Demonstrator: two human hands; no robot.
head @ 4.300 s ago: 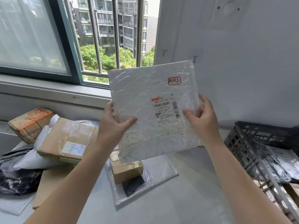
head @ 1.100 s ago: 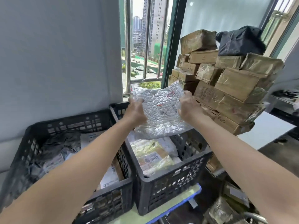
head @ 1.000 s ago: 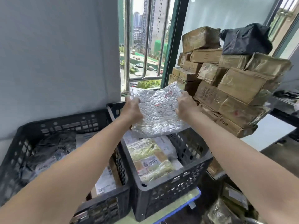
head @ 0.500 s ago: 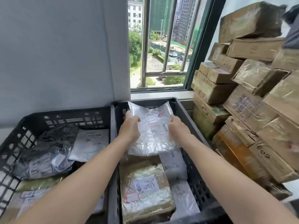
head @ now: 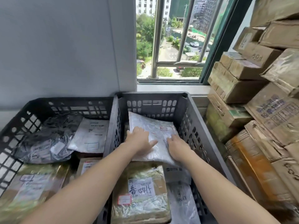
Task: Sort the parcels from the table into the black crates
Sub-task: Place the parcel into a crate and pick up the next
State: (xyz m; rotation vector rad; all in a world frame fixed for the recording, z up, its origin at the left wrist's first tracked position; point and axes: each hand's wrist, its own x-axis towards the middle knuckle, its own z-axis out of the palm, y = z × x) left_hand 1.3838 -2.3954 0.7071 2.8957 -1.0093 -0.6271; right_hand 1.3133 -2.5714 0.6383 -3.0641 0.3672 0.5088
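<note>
Daylight comes in through the window [head: 169, 46], bright but not washed out, and falls evenly on the grey wall [head: 64, 46]. Shadows inside the crates [head: 152, 94] are soft. Tape on the cardboard boxes [head: 258, 110] gives a mild glare. Wide-angle distortion bends the window bars and edges, and the lower corners look slightly smeared.

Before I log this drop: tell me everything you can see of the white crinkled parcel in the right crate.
The white parcel is a flat mailer of crinkled, shiny plastic with a printed label and red stamp. It lies tilted in the right crate, far edge against the back wall, near edge over a taped brown box. The left hand and right hand rest on it.
</note>
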